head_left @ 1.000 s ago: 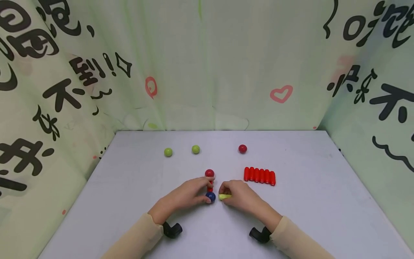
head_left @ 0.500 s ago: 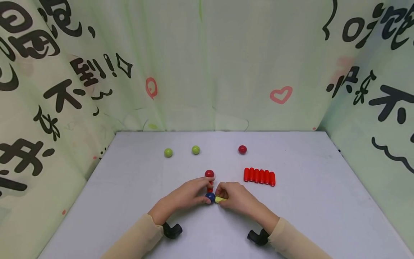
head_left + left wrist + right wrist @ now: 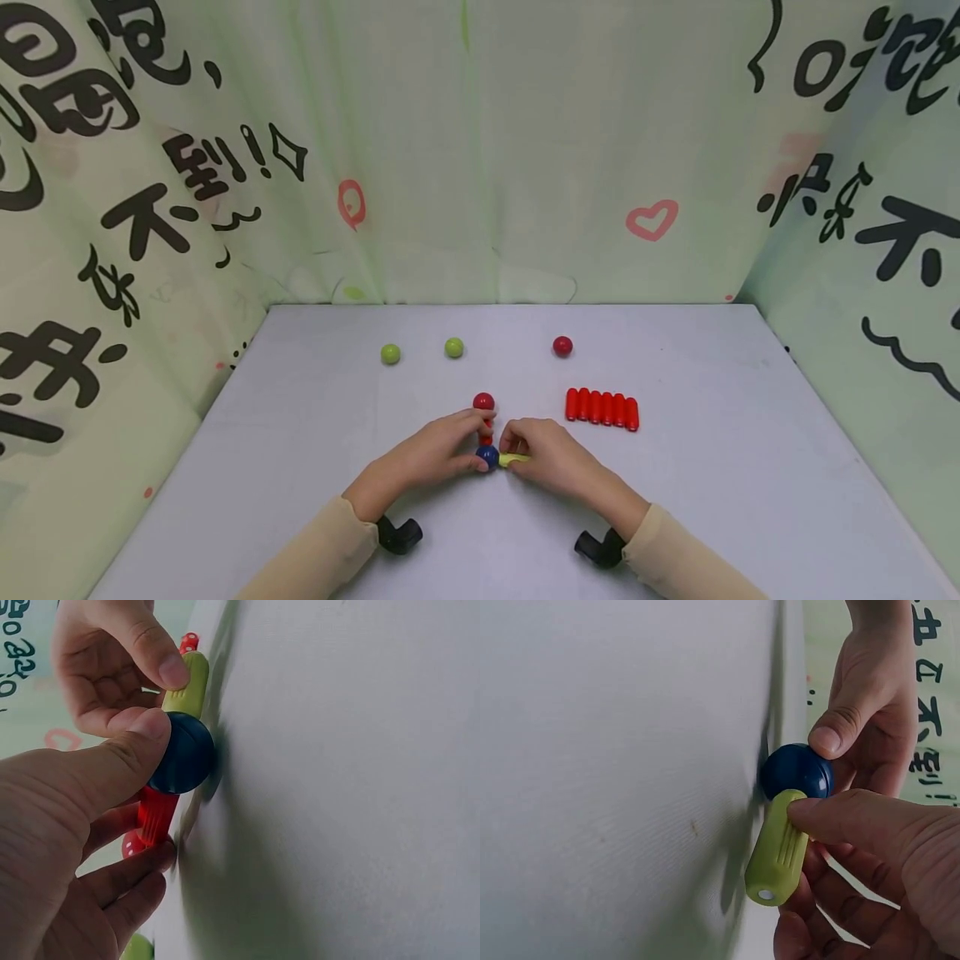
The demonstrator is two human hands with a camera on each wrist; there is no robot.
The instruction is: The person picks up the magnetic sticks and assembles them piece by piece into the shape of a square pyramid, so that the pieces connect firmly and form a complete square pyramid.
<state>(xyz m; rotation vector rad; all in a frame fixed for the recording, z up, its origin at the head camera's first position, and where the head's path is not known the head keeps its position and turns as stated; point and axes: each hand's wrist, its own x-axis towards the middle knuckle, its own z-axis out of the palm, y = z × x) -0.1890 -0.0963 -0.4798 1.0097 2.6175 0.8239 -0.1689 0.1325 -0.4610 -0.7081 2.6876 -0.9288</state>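
My left hand (image 3: 438, 448) holds a blue ball (image 3: 488, 457), thumb against it, while its fingers lie along a ridged red rod (image 3: 155, 817). That rod runs from the blue ball to a red ball (image 3: 483, 402) on its far side. Between thumb and fingers, my right hand (image 3: 557, 454) pinches a ridged yellow-green rod (image 3: 774, 855). One end of this rod meets the blue ball; its other end shows a small silvery disc in the right wrist view. The fingertips behind the rods are partly hidden.
Two green balls, one nearer the left (image 3: 390, 354) and another green ball (image 3: 453, 347), lie toward the back of the white table (image 3: 712, 467). A loose red ball (image 3: 562, 347) sits back right. Several red rods (image 3: 602, 409) lie side by side, right of my hands.
My right hand has moved left, bringing the yellow-green rod from a small gap into contact with the blue ball. The attached red ball has shifted slightly left; my left hand has barely moved.
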